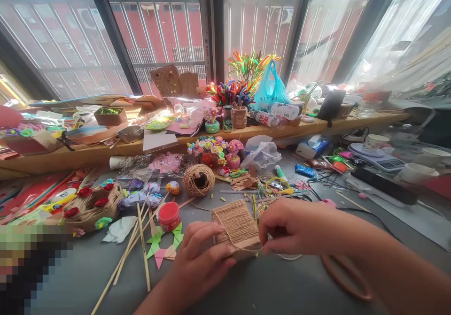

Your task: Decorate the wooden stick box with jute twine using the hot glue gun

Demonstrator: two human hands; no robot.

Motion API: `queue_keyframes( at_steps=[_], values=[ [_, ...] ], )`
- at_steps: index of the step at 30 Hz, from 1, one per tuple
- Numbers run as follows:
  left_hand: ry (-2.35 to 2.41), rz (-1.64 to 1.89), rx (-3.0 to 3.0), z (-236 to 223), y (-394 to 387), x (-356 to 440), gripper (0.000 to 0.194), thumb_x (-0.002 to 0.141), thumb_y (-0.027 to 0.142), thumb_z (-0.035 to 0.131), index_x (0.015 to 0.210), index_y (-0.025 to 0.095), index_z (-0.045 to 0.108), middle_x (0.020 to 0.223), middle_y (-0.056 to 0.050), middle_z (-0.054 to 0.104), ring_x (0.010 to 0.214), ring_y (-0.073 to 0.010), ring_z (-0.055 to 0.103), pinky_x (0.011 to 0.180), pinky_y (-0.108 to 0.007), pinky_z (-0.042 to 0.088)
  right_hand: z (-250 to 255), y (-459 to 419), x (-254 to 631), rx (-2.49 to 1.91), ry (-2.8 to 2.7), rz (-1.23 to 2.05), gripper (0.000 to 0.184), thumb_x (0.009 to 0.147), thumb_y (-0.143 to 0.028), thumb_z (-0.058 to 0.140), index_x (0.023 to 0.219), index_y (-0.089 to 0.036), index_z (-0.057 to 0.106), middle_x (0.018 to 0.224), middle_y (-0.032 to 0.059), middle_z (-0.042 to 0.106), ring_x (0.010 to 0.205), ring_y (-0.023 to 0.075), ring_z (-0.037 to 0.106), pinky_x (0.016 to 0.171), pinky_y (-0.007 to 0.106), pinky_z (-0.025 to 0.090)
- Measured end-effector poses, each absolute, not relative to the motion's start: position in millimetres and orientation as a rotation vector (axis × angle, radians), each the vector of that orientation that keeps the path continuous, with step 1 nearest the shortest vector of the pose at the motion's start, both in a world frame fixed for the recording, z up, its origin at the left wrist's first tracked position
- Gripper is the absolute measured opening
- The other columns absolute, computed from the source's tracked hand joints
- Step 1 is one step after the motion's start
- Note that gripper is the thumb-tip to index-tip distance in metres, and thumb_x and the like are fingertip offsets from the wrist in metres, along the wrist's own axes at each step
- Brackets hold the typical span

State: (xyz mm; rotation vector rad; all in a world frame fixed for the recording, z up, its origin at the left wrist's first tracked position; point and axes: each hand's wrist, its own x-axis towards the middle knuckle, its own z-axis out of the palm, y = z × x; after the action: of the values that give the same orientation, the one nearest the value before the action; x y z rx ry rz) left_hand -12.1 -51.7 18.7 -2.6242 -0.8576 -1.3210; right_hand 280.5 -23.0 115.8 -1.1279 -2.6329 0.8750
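The left hand (193, 270) gripped the twine-wound block (237, 221); right of it, the right hand (294, 226) pinched the strand (247, 249). Winding seemed underway, the bare edge nearest the fingers calling for taut twine.

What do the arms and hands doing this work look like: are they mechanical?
No, they are a person's own. The left hand and the right hand show no gloves, and each grip is just fingers and thumb. No sleeve, watch or bracelet shows on the left forearm or the right forearm, and there are no cables or printed markings.
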Motion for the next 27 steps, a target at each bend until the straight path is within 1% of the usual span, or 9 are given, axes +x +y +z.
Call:
queue_keyframes(
  at_steps=[1, 4, 6, 10, 14, 18, 22, 27],
  values=[
    [-0.860, -1.334, -2.618, 19.1, -51.4, -12.1, 0.005, 0.103, 0.026, 0.068, 0.107, 0.026, 0.071, 0.121, -0.007, 0.067, 0.114, -0.0237, 0.063, 0.102, -0.036, 0.053, 114.4, -23.6, 278.9, -1.100, -2.627, 0.877, 0.009, 0.092, -0.022, 0.078, 0.090, -0.030, 0.081, 0.071, -0.0058, 0.070, 0.061, 0.0140, 0.062, 0.055, 0.024, 0.040],
    [-0.831, -1.274, -2.653, 21.8, -49.7, -12.4, 0.013, 0.104, 0.030, 0.067, 0.115, 0.024, 0.071, 0.121, -0.008, 0.070, 0.116, -0.0245, 0.063, 0.102, -0.037, 0.053, 111.5, -23.5, 272.1, -1.029, -2.622, 0.817, 0.014, 0.092, -0.015, 0.073, 0.088, -0.028, 0.079, 0.078, -0.0032, 0.074, 0.066, 0.0154, 0.063, 0.058, 0.026, 0.040],
    [-0.799, -1.218, -2.676, 23.9, -49.3, -12.0, 0.015, 0.105, 0.028, 0.066, 0.117, 0.024, 0.072, 0.121, -0.008, 0.071, 0.116, -0.0248, 0.063, 0.102, -0.038, 0.053, 112.3, -20.5, 267.2, -1.047, -2.609, 0.773, 0.014, 0.095, -0.017, 0.068, 0.090, -0.026, 0.077, 0.080, -0.0017, 0.074, 0.068, 0.0165, 0.063, 0.059, 0.026, 0.040],
    [-0.793, -1.250, -2.654, 26.1, -51.2, -8.9, 0.011, 0.104, 0.022, 0.066, 0.111, 0.025, 0.075, 0.119, -0.007, 0.073, 0.114, -0.0238, 0.063, 0.101, -0.038, 0.052, 115.7, -5.0, 251.4, -1.119, -2.613, 0.701, 0.012, 0.101, -0.023, 0.063, 0.094, -0.023, 0.073, 0.085, 0.0002, 0.076, 0.072, 0.0174, 0.064, 0.062, 0.026, 0.041],
    [-0.791, -1.277, -2.642, 26.0, -52.6, -7.2, 0.012, 0.105, 0.021, 0.065, 0.109, 0.025, 0.076, 0.117, -0.006, 0.073, 0.114, -0.0233, 0.062, 0.100, -0.036, 0.050, 108.6, 12.4, 226.1, -1.135, -2.609, 0.584, 0.012, 0.101, -0.025, 0.065, 0.098, -0.020, 0.075, 0.093, 0.0050, 0.080, 0.081, 0.0209, 0.068, 0.068, 0.028, 0.040],
    [-0.798, -1.273, -2.655, 25.5, -52.4, -8.7, 0.014, 0.106, 0.020, 0.062, 0.108, 0.024, 0.076, 0.115, -0.007, 0.075, 0.113, -0.0229, 0.062, 0.103, -0.036, 0.048, 95.8, 19.0, 210.3, -1.148, -2.592, 0.517, 0.011, 0.100, -0.023, 0.067, 0.098, -0.018, 0.077, 0.094, 0.0082, 0.081, 0.084, 0.0237, 0.069, 0.070, 0.031, 0.039],
    [-0.773, -1.223, -2.681, 27.0, -51.2, -10.1, 0.015, 0.106, 0.019, 0.062, 0.111, 0.024, 0.075, 0.115, -0.005, 0.079, 0.114, -0.0226, 0.065, 0.105, -0.036, 0.046, 84.8, 20.2, 210.2, -1.177, -2.531, 0.487, 0.010, 0.100, -0.022, 0.069, 0.097, -0.017, 0.077, 0.095, 0.0080, 0.080, 0.085, 0.0229, 0.069, 0.072, 0.030, 0.040],
    [-0.750, -1.115, -2.697, 32.7, -48.6, -10.7, 0.020, 0.102, 0.014, 0.061, 0.116, 0.025, 0.073, 0.114, -0.002, 0.084, 0.116, -0.0225, 0.069, 0.109, -0.036, 0.043, 75.3, 21.6, 211.2, -1.202, -2.457, 0.497, 0.004, 0.095, -0.023, 0.077, 0.093, -0.019, 0.076, 0.091, 0.0049, 0.078, 0.083, 0.0201, 0.068, 0.073, 0.028, 0.043]
  ],
)
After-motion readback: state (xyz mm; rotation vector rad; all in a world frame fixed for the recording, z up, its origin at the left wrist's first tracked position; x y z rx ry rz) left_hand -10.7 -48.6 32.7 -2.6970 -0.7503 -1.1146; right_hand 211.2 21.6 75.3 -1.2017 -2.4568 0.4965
